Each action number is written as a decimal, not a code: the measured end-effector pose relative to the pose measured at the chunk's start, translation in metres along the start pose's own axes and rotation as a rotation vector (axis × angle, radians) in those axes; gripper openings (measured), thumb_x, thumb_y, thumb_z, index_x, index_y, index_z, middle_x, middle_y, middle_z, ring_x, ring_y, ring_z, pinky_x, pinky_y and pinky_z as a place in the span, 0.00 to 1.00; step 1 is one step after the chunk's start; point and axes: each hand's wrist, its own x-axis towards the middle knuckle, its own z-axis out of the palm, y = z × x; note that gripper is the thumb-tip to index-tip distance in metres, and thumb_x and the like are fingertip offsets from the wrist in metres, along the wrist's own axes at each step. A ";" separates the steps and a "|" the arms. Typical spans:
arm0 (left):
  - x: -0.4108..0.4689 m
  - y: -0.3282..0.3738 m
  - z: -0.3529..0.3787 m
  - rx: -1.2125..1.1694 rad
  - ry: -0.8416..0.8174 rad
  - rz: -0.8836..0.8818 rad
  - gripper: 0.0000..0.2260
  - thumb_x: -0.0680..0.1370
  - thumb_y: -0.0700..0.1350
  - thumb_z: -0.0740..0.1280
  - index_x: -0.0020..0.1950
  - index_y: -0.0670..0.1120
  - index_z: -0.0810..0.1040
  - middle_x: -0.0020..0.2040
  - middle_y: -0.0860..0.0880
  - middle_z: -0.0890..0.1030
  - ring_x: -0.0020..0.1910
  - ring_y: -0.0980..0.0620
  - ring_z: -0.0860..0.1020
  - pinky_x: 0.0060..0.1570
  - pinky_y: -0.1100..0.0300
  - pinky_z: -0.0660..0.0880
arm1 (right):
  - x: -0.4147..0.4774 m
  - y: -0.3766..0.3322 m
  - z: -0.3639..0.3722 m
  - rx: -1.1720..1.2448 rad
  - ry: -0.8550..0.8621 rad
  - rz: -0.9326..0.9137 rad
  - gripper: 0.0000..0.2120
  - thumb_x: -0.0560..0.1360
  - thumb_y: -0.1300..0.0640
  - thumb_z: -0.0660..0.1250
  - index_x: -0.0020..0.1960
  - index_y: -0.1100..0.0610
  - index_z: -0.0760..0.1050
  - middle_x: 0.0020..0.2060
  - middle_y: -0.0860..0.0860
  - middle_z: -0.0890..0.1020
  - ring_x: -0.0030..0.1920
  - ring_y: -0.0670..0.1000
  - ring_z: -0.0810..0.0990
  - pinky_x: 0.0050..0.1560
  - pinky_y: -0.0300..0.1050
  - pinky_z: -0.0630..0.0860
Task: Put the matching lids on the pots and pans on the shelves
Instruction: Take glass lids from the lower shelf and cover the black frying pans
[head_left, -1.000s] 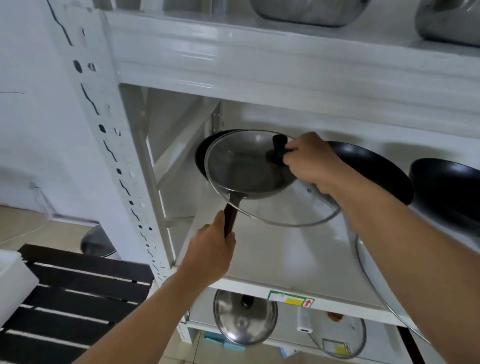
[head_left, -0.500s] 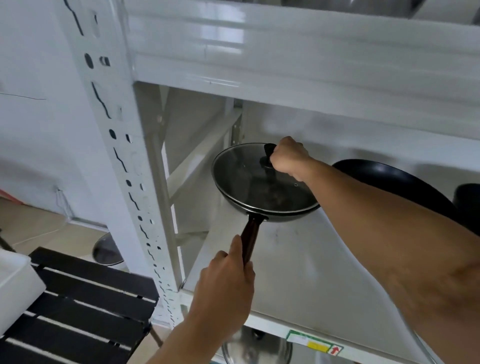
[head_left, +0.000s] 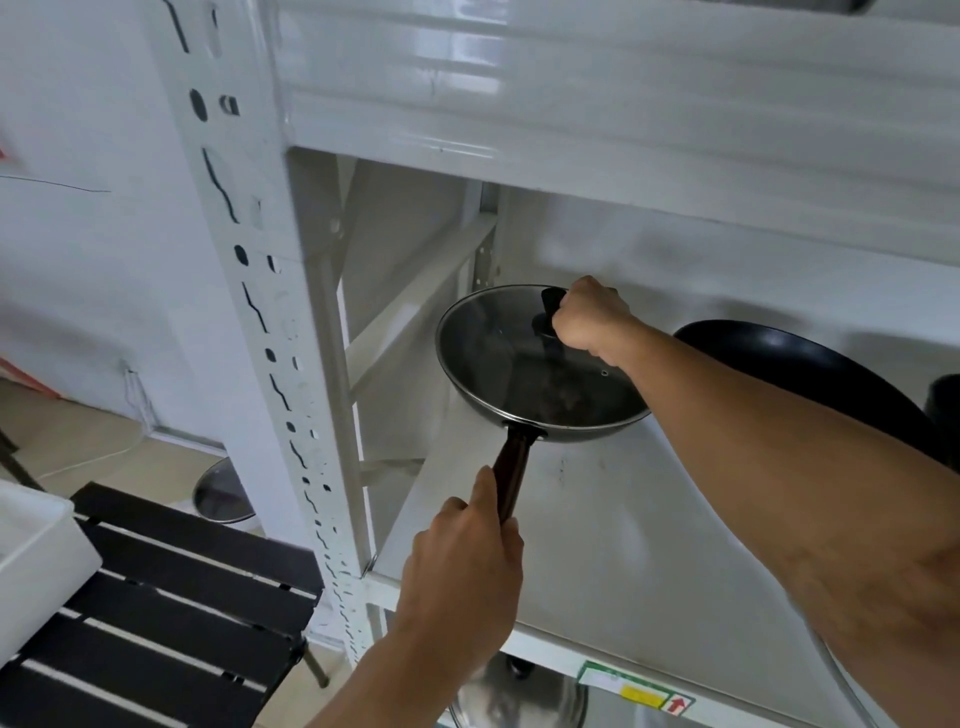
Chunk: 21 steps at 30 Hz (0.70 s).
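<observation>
Left hand (head_left: 462, 571) grips the pan (head_left: 540, 395) handle; right hand (head_left: 587, 317) clasps the glass lid (head_left: 498, 353) knob atop it.

Both forearms are bare, no sleeves showing; the left hand (head_left: 462, 566) and right hand (head_left: 589, 317) wear no gloves, rings or watch.

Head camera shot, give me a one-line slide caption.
Right hand seats a glass lid on the pan while the left hand steadies its handle.

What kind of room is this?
Probably a storeroom or test space, not a home kitchen: a white metal rack holding pans, a lid on the floor, a folding table.
</observation>
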 end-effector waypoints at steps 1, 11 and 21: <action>0.001 -0.001 0.000 0.009 -0.008 0.002 0.20 0.82 0.53 0.54 0.74 0.53 0.59 0.45 0.50 0.77 0.41 0.49 0.79 0.39 0.57 0.75 | 0.000 0.000 0.000 -0.007 0.001 0.000 0.14 0.77 0.63 0.63 0.62 0.62 0.73 0.52 0.60 0.80 0.50 0.62 0.81 0.42 0.50 0.76; 0.001 0.000 -0.012 0.079 -0.051 0.021 0.19 0.81 0.54 0.55 0.71 0.51 0.63 0.43 0.50 0.77 0.35 0.52 0.77 0.34 0.62 0.71 | -0.014 -0.001 -0.011 -0.011 -0.055 -0.007 0.14 0.77 0.54 0.62 0.58 0.60 0.76 0.53 0.59 0.81 0.48 0.61 0.82 0.40 0.47 0.78; -0.025 0.112 0.010 0.061 -0.109 0.223 0.21 0.80 0.53 0.58 0.73 0.50 0.68 0.68 0.47 0.75 0.65 0.45 0.74 0.66 0.51 0.67 | -0.144 0.124 -0.074 -0.218 0.276 -0.241 0.06 0.77 0.57 0.62 0.42 0.56 0.72 0.47 0.60 0.81 0.48 0.62 0.79 0.41 0.46 0.68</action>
